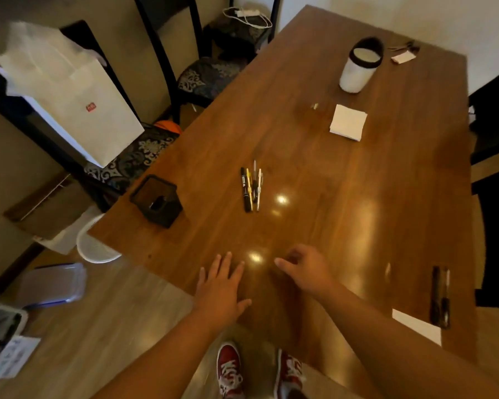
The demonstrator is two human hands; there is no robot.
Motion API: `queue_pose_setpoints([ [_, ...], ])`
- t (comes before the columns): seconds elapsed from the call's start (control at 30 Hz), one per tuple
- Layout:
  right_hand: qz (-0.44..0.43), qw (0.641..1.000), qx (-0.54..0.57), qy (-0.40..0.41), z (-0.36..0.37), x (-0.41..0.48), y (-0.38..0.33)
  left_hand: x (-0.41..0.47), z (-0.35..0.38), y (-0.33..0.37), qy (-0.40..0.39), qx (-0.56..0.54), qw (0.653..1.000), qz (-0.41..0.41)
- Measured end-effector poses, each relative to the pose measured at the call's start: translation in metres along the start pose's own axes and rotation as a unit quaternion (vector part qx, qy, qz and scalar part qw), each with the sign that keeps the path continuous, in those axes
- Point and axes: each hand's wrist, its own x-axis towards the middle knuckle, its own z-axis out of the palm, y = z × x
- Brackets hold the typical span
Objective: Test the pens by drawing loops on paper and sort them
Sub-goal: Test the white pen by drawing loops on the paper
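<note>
Both bare forearms reach in from the lower edge, cut off there. The left grip (219,286) is a flat hand with fingers spread wide over the near edge of the tabletop (314,168); whether the palm touches the wood cannot be told. The right grip (306,272) hovers just beside it, fingers loosely curled and holding nothing, its fingertips blurred.

Four pens (251,188) lie side by side, touching or nearly so, in the middle of the tabletop, well apart from both hands: a black marker (245,190), a yellow one, a dark one and a white one. A black mesh holder (156,201) stands near the left edge with something dark inside that is hard to make out.

Farther off lies a white paper stack (348,122), and beyond it a white cup (359,66) with a black rim. Two dark pens (440,296) lie near the right edge, smeared by blur, next to a white sheet (416,326) that the right forearm partly hides. Red shoes (229,370) show on the floor between the arms.
</note>
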Motion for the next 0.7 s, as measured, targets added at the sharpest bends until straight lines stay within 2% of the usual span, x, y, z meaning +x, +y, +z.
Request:
queue_pose_setpoints([
  [0.17, -0.002, 1.000, -0.007, 0.024, 0.005, 0.078, -0.038, 0.031, 0.009, -0.012, 0.008, 0.019, 1.000, 0.003],
  [0.33, 0.006, 0.999, -0.036, 0.034, 0.008, 0.136, -0.069, 0.053, 0.003, -0.009, -0.018, 0.006, 1.000, 0.007],
  [0.7, 0.033, 0.989, -0.141, 0.043, 0.015, 0.168, -0.085, 0.056, -0.013, 0.002, -0.035, -0.002, 0.999, -0.007],
])
